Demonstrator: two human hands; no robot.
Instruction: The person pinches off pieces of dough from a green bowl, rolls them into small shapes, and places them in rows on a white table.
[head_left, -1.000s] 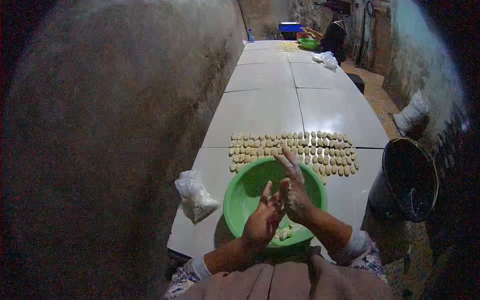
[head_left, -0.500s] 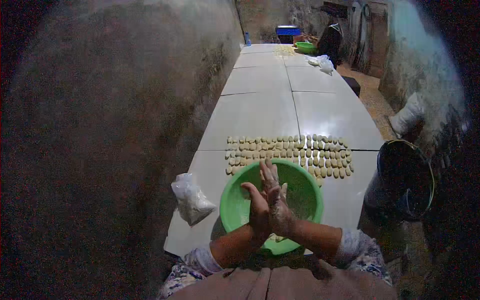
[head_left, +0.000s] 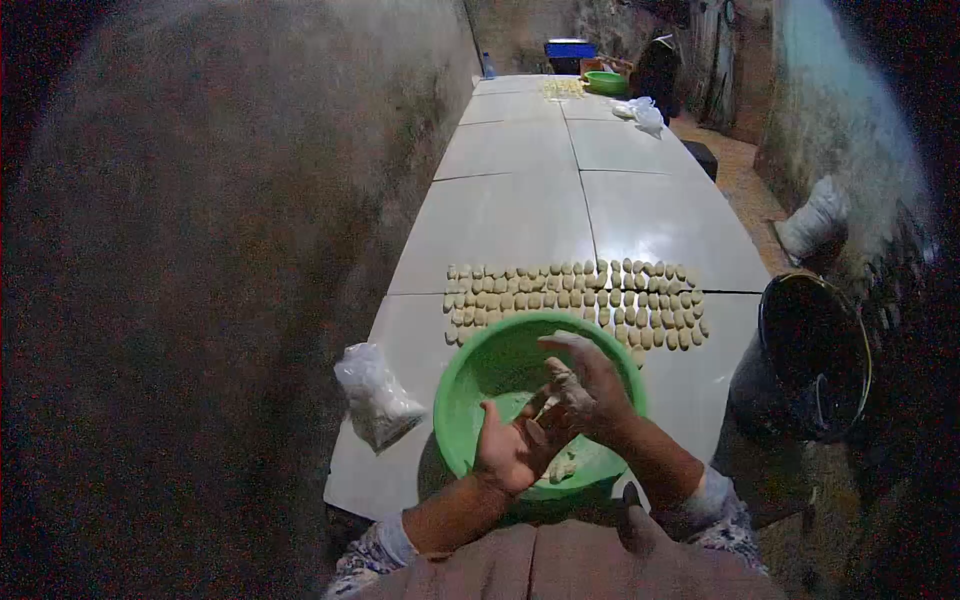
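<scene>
We see, from a head-worn camera looking down, a person's two bare hands at work over a green bowl (head_left: 470, 385) that sits at the near end of a long white tiled worktop (head_left: 520, 200). The left hand (head_left: 510, 450) lies palm up with its fingers spread. The right hand (head_left: 590, 385), dusted pale with flour or dough, arches over it with its fingers bent, and the two meet around a small piece of dough (head_left: 545, 410) pinched between them. Neither grip is closed into a fist; both are loose and partly open, and the dough piece is mostly hidden between the palms. A lump of pale dough (head_left: 562, 467) rests at the bottom of the bowl, just below the hands.

Just beyond the bowl, rows of small shaped dough pieces (head_left: 575, 300) lie side by side on the worktop, the nearest ones touching or almost touching the bowl's far rim. To the left of the bowl, near the worktop's edge, stands a clear plastic bag (head_left: 375, 395) with something pale inside. On the floor to the right sits a dark bucket (head_left: 815, 355).

At the far end of the worktop we make out another person (head_left: 660, 70) beside a second green bowl (head_left: 605, 82), more dough pieces and a blue crate (head_left: 570, 48). We can read no writing or labels anywhere.
</scene>
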